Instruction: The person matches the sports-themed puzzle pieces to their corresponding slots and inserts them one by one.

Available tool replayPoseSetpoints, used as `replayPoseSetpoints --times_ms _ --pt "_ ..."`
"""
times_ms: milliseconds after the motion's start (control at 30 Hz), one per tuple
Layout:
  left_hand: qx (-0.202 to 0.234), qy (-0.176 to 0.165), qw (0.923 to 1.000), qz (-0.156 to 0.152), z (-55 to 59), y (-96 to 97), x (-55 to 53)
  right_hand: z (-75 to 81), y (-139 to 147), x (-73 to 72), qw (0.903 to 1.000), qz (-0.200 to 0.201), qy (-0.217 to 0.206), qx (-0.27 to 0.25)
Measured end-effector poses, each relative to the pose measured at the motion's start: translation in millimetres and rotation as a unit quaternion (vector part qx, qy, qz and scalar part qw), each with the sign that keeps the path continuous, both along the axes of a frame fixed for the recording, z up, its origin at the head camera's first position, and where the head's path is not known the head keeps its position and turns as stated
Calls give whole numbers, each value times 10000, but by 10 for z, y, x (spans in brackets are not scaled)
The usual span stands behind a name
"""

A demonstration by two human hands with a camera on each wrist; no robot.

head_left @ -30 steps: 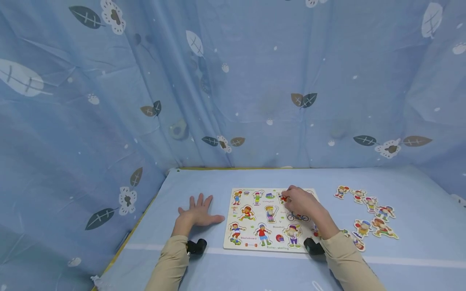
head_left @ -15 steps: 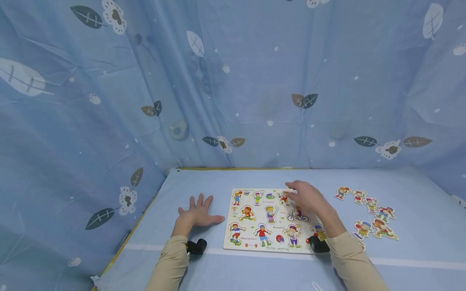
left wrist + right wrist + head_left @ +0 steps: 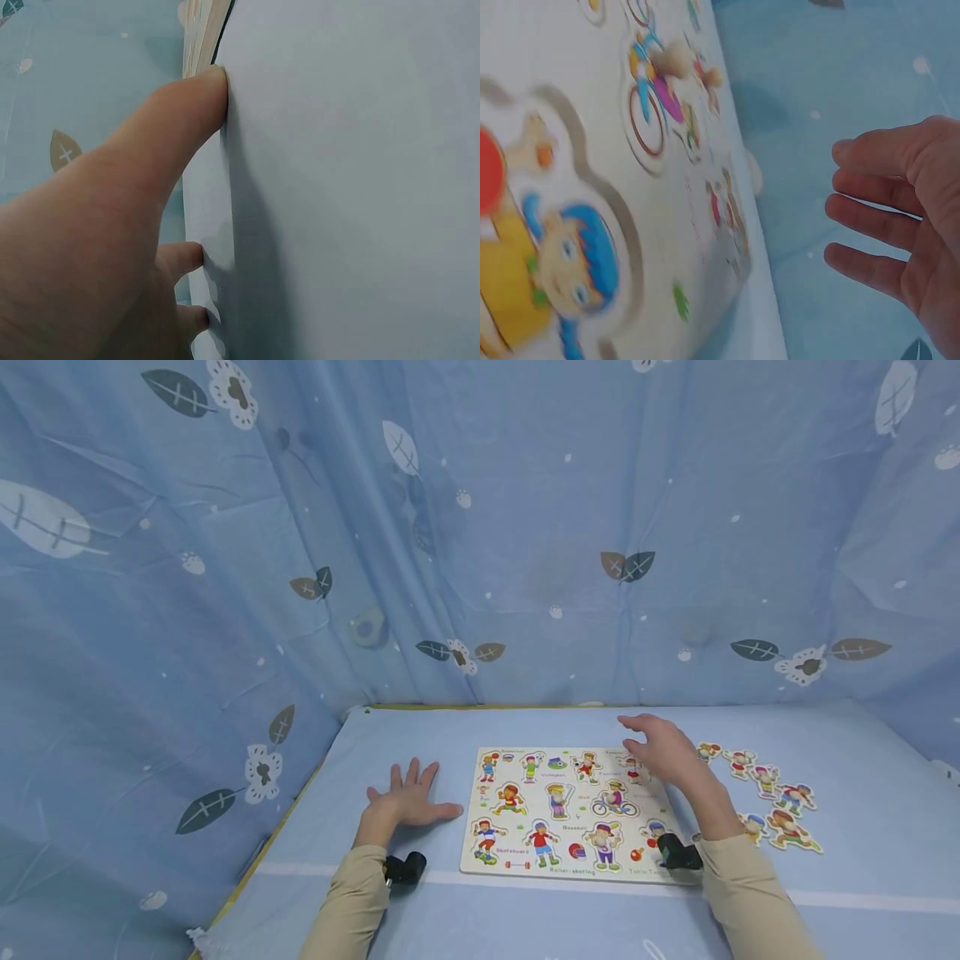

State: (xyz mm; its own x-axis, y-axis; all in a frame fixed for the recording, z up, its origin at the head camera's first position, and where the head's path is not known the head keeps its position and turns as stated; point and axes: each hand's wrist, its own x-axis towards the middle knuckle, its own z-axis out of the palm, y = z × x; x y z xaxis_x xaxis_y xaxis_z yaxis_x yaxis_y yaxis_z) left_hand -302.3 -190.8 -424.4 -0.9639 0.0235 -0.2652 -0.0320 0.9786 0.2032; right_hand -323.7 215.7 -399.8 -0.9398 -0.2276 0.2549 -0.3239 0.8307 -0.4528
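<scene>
My left hand (image 3: 411, 802) rests palm down on the cloth-covered table, fingers spread, its thumb close to the left edge of a wooden puzzle board (image 3: 472, 867). The left wrist view shows that thumb (image 3: 191, 97) against the pale cloth. Over the board's far right corner is my right hand (image 3: 663, 750), its fingers loosely bent and holding nothing. Knobbed pieces sit in the board: a cyclist (image 3: 615, 800), a golfer (image 3: 558, 802) and a baseball player (image 3: 603, 846). A football player figure (image 3: 587, 767) lies near the far edge. In the right wrist view a table tennis recess (image 3: 622, 210) shows its printed picture.
Several loose puzzle pieces lie right of the board, among them a runner piece (image 3: 791, 832) and a piece with a red-and-white figure (image 3: 740, 764). The right forearm partly hides others. A blue patterned curtain (image 3: 525, 568) hangs behind the table.
My right hand has come off the football player figure and moved right and away, past the board's far right corner, its fingers loosening. The left hand stays where it was.
</scene>
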Motion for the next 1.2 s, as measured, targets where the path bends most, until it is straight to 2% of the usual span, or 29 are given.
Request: replayPoseSetpoints --times_ms 200,467,633,800,1200 --pt "42 -4 10000 0 21 12 6 56 274 33 9992 -391 -78 -52" --pt "35 -34 10000 5 13 5 -2 88 554 85 9920 -995 -681 -369" --pt "35 -48 10000 -3 5 -2 -2 88 666 96 9886 -1260 -769 -289" --pt "32 -44 10000 -7 5 -6 -7 39 746 76 9862 -1408 -842 -204" --pt "-19 -97 10000 1 12 -9 -7 -141 935 90 9785 -1489 -1421 -153"
